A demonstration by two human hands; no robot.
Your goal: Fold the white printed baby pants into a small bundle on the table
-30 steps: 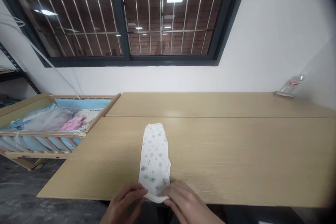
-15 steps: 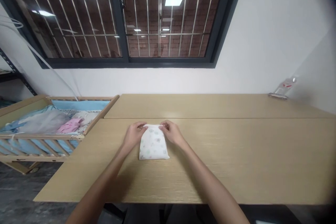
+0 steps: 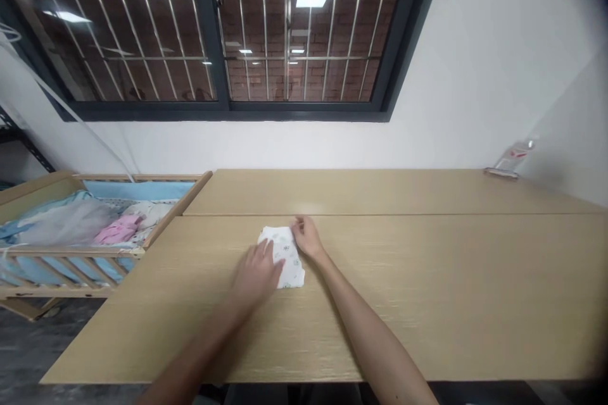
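A small white baby garment (image 3: 286, 255) with a pale printed pattern lies folded in half on the wooden table (image 3: 427, 278). My left hand (image 3: 256, 272) rests flat on its near left part, fingers stretched out. My right hand (image 3: 308, 237) touches its far right corner, with the fingers curled onto the cloth's edge.
A wooden crib (image 3: 71, 234) with blue lining, pink and white clothes stands left of the table. A clear plastic stand (image 3: 510, 161) sits at the table's far right by the wall. A barred window is above.
The long garment was folded away from me into a short packet. My left hand then slid from the far corner back onto the near part; my right hand stayed at the far edge.
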